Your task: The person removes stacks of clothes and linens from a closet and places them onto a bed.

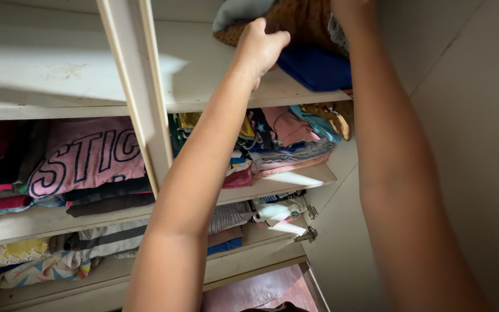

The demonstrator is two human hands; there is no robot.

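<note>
Up at twelve o'clock on the top shelf (215, 92), left hand (258, 49) curls onto the clothes bundle (307, 34); right hand (347, 8) mostly hidden, grip unclear. Bundle half seated, not released.

A white wardrobe with an upright divider (137, 86). The top shelf (203, 75) bears a clothes pile (313, 66) at its right end. The middle shelf (272, 184) carries folded stacks, a pink shirt (85, 155) on the left. The lower shelf (249, 238) holds striped and patterned garments (96, 241).
</note>
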